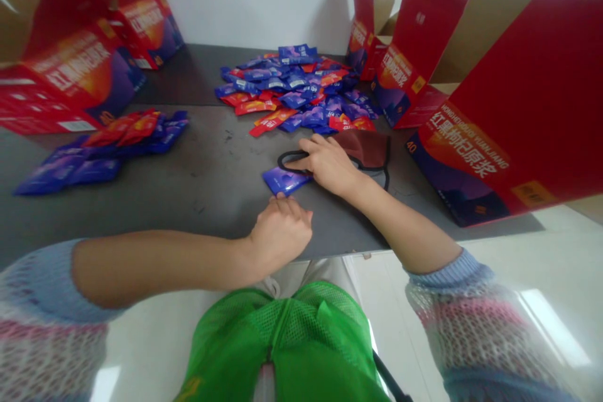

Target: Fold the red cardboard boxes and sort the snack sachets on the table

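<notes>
My right hand point(326, 165) rests on the dark table point(207, 169), fingers curled down onto a blue sachet point(284, 179) and the black ear loop of a brown face mask point(367, 147). My left hand point(281, 230) sits near the table's front edge, just below the sachet, curled into a loose fist with nothing visible in it. Beyond my hands a loose pile of blue and red sachets point(296, 89) lies spread out. A second heap of sachets point(108, 144) is at the left.
Open red cartons stand at the right point(494, 125) and back right point(405, 63). More red cartons point(75, 69) are stacked at the left. A white wall runs behind the table. A green mesh bag point(301, 339) lies on my lap below the table edge.
</notes>
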Demonstrator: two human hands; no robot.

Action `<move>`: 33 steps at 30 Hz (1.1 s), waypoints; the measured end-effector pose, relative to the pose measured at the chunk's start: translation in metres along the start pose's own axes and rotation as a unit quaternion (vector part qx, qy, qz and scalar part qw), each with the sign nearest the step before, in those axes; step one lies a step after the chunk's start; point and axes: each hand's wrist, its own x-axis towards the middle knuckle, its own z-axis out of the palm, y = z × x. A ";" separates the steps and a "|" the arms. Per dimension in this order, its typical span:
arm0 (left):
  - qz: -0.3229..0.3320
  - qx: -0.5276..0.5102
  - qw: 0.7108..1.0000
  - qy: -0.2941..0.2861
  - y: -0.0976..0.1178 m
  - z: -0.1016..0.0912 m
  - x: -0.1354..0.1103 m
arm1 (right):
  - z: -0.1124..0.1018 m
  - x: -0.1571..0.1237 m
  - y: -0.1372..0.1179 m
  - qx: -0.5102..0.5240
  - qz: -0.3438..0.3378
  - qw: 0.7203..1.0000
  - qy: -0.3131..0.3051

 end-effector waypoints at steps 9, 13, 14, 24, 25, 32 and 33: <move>-0.033 -0.066 0.995 0.067 -0.033 0.000 -0.001 | -0.002 -0.010 0.041 0.031 0.176 0.983 -0.031; -0.099 -0.084 0.991 0.012 -0.043 0.004 0.006 | 0.003 -0.011 0.056 0.088 0.155 0.980 0.083; -0.112 -0.089 0.989 -0.020 -0.042 0.008 0.008 | 0.003 -0.010 0.056 0.101 0.151 0.977 0.110; -0.209 -0.163 0.954 -0.142 -0.072 0.026 0.034 | -0.001 -0.010 0.018 0.200 -0.009 0.947 0.250; -0.233 -0.196 0.944 -0.126 -0.081 0.030 0.036 | 0.000 -0.010 0.016 0.210 -0.028 0.944 0.253; -0.334 -0.628 0.694 -0.111 -0.112 0.068 0.048 | 0.016 -0.004 -0.004 0.217 -0.110 0.956 0.164; -0.342 -0.670 0.649 -0.112 -0.112 0.070 0.049 | 0.018 -0.002 -0.006 0.198 -0.114 0.963 0.140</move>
